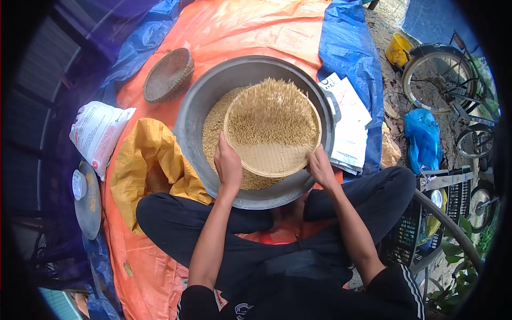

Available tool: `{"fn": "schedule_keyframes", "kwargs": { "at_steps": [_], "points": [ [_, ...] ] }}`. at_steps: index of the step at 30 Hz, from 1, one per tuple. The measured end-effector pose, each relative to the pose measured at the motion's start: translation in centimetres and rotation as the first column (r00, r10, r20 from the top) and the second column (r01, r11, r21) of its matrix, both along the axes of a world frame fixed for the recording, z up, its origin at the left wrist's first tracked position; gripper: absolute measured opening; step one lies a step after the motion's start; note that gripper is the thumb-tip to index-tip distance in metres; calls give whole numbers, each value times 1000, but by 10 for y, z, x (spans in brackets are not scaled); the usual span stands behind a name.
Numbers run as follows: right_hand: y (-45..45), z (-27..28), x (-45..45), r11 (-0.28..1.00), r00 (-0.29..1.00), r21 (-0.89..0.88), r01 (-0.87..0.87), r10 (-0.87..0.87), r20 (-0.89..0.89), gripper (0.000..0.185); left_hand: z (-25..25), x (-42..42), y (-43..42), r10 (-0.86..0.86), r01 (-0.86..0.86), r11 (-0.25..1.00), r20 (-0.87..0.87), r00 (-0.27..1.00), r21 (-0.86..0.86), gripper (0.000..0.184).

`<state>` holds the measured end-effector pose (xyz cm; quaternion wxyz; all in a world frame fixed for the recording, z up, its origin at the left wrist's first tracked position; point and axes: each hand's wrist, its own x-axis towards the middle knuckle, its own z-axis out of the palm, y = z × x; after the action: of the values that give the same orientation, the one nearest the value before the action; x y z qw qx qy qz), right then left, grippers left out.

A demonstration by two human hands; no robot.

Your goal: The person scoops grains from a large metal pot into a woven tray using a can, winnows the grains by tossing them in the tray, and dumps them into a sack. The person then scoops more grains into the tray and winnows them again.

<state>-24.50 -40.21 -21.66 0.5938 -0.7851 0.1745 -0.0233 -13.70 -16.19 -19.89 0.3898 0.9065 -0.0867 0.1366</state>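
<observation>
A round woven winnowing basket (266, 161) is held between my two hands over a large grey metal basin (194, 114). My left hand (228, 164) grips the basket's left rim, and my right hand (321, 169) grips its lower right rim. Unhusked grain (272, 114) fills the far part of the basket, its upper edge blurred and spiky as if tossed in the air. The near part shows bare weave. More grain (216, 120) lies in the basin below, partly hidden by the basket.
An empty woven basket (169, 76) sits on the orange tarp (240, 26). To the left are an open yellow sack (140, 146), a white filled sack (100, 133) and a round tray (92, 200). White sacks (349, 122) lie right of the basin; a bicycle (442, 80) stands beyond.
</observation>
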Motion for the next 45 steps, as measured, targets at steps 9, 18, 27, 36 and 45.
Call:
{"fn": "schedule_keyframes", "kwargs": {
  "at_steps": [9, 18, 27, 36, 45],
  "points": [
    [-4, 7, 3, 997, 994, -44, 65, -68, -83, 23, 6, 0, 0, 14, -40, 993, -232, 973, -108, 30],
    [6, -6, 3, 983, 992, 180, -38, 58, -110, 23, -12, 5, 9, 181, -237, 967, -410, 894, -90, 23],
    [12, 4, 0, 988, 992, 154, 1, 18, -127, 25, -9, 3, 7, 209, -263, 960, -390, 897, -90, 28],
    [4, 12, 2, 961, 983, 277, -19, 68, -168, 21, -1, 0, 7, 182, -224, 973, -406, 895, -60, 31],
    [-1, 13, -2, 974, 998, 225, 18, -3, -66, 25, -4, -5, -4, 113, -118, 982, -38, 993, -148, 30]
  ]
}}
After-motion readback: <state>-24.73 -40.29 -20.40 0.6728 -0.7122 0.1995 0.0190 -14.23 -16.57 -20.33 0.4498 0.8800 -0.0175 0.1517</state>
